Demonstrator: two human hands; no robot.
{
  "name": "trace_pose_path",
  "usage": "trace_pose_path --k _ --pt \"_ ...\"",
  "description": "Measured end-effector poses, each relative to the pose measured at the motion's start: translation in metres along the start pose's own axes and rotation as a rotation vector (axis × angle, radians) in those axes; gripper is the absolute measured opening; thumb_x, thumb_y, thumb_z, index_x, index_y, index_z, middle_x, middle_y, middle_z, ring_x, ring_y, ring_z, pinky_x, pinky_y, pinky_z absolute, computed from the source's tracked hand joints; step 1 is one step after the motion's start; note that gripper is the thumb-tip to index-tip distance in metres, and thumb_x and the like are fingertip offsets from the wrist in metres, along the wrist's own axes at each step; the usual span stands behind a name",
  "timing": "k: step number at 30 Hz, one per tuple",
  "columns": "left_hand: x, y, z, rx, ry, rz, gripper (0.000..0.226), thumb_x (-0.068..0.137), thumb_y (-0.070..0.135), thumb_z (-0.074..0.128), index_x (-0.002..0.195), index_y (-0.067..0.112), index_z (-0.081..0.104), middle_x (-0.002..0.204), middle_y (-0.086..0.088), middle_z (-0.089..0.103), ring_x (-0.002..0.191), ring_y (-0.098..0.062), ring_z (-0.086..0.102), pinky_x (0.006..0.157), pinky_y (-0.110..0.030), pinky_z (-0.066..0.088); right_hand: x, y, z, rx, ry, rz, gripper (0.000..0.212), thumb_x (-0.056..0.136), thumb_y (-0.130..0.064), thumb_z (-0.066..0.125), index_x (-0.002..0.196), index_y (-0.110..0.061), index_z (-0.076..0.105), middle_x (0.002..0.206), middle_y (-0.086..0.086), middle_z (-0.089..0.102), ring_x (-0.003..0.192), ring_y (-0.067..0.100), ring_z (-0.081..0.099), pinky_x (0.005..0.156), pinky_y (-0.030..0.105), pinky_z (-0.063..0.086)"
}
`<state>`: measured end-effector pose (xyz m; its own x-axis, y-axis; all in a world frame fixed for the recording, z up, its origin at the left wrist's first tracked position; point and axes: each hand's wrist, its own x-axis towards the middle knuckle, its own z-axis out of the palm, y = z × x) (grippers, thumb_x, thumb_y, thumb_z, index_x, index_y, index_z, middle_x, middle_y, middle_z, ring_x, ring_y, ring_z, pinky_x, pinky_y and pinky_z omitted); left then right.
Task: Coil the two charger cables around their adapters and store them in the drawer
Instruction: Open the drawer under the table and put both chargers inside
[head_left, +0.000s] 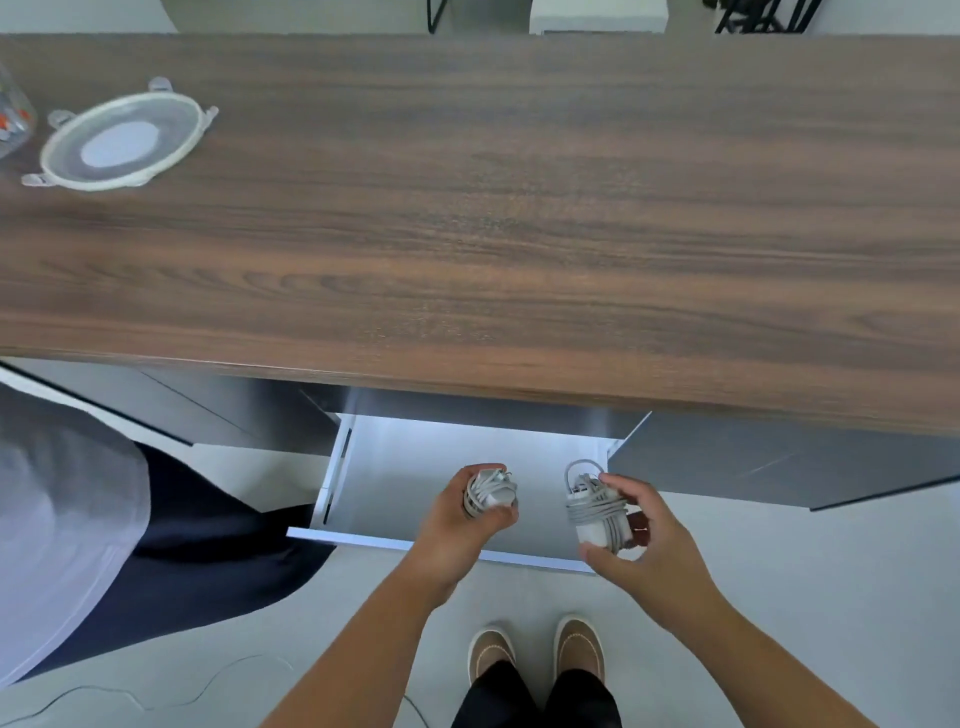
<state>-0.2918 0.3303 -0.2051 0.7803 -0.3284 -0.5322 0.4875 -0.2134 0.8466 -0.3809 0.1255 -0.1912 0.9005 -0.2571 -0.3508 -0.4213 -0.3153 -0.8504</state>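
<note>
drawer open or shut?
Open: the drawer is pulled out from under the desk, its white floor showing beneath both hands.

The long brown wood-grain tabletop (519, 208) looks smooth and matt. The round translucent plastic lid (122, 140) is slightly glossy. The open white drawer (415, 467) has smooth, satin walls. Both white plastic adapters wrapped in grey cable (491, 493) (597, 512) look matt, the cord rubbery.

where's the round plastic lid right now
In the head view, the round lid lies flat on the wooden tabletop, far left, beside a clear container at the frame's edge.
</note>
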Motion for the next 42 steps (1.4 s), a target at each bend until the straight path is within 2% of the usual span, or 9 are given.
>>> trace_pose_path --k 5,7,14,21,24,28,32,36,42 --pt "0.069 -0.064 0.009 -0.041 -0.034 -0.158 0.037 0.083 -0.001 0.067 0.114 0.015 0.055 0.101 -0.006 0.061 0.086 -0.014 0.059 0.068 -0.013 0.050 0.070 0.079 0.033 -0.103 -0.023 0.126 0.063 0.066 -0.023 0.082 0.117 -0.040 0.050 0.113 -0.006 0.061 0.074 0.012 0.058 0.061 0.011 0.044" --pt "0.098 -0.091 0.014 0.016 -0.064 -0.198 0.040 0.082 -0.004 0.067 0.116 0.013 0.052 0.101 -0.007 0.058 0.084 -0.013 0.057 0.062 -0.011 0.049 0.095 0.112 0.046 -0.160 -0.049 0.166 0.064 0.062 -0.028 0.079 0.117 -0.039 0.050 0.114 -0.001 0.061 0.079 0.015 0.059 0.066 0.018 0.044" --pt "0.194 -0.175 0.030 0.493 -0.168 -0.253 0.053 0.071 0.012 0.080 0.118 0.016 0.057 0.111 -0.008 0.062 0.096 -0.024 0.060 0.076 -0.030 0.050 0.151 0.200 0.088 -0.385 -0.126 0.281 0.067 0.062 -0.031 0.075 0.123 -0.031 0.046 0.114 0.005 0.055 0.095 0.023 0.058 0.071 0.028 0.048" --pt "0.237 -0.229 0.058 0.330 -0.040 -0.464 0.034 0.074 0.006 0.077 0.096 0.008 0.051 0.079 -0.008 0.056 0.059 -0.018 0.056 0.045 -0.024 0.047 0.180 0.254 0.124 -0.588 -0.237 0.408 0.065 0.070 -0.024 0.073 0.124 -0.020 0.037 0.113 0.011 0.050 0.100 0.029 0.056 0.072 0.030 0.048" --pt "0.245 -0.241 0.070 0.289 0.000 -0.508 0.029 0.070 0.007 0.078 0.080 0.006 0.051 0.065 -0.013 0.053 0.048 -0.022 0.056 0.046 -0.026 0.044 0.191 0.268 0.134 -0.642 -0.284 0.443 0.064 0.077 -0.017 0.067 0.130 -0.018 0.031 0.118 0.013 0.046 0.109 0.032 0.052 0.077 0.033 0.048" --pt "0.252 -0.259 0.076 0.273 -0.005 -0.514 0.019 0.068 0.004 0.072 0.072 0.006 0.053 0.062 -0.013 0.052 0.052 -0.026 0.053 0.052 -0.031 0.040 0.199 0.279 0.143 -0.669 -0.257 0.511 0.062 0.080 -0.010 0.061 0.131 -0.017 0.027 0.120 0.012 0.043 0.113 0.034 0.049 0.087 0.037 0.050" --pt "0.255 -0.268 0.077 0.492 -0.047 -0.474 0.018 0.069 0.011 0.072 0.066 0.012 0.054 0.062 -0.006 0.053 0.056 -0.019 0.052 0.050 -0.024 0.043 0.201 0.292 0.150 -0.680 -0.233 0.520 0.062 0.081 -0.002 0.057 0.132 -0.016 0.025 0.120 0.012 0.043 0.111 0.032 0.051 0.079 0.034 0.046" --pt "0.261 -0.276 0.078 0.715 -0.123 -0.460 0.029 0.074 0.025 0.072 0.093 0.016 0.051 0.089 -0.002 0.057 0.085 -0.019 0.054 0.074 -0.027 0.046 0.207 0.299 0.153 -0.693 -0.231 0.513 0.064 0.084 0.001 0.054 0.137 -0.014 0.022 0.127 0.013 0.042 0.115 0.033 0.050 0.087 0.038 0.048" --pt "0.266 -0.271 0.080 0.902 -0.327 -0.434 0.028 0.079 0.029 0.069 0.103 0.016 0.064 0.107 -0.010 0.058 0.110 -0.027 0.057 0.085 -0.029 0.046 0.212 0.302 0.151 -0.746 -0.286 0.471 0.063 0.089 -0.003 0.052 0.142 -0.012 0.019 0.126 0.015 0.044 0.112 0.032 0.053 0.084 0.037 0.048"
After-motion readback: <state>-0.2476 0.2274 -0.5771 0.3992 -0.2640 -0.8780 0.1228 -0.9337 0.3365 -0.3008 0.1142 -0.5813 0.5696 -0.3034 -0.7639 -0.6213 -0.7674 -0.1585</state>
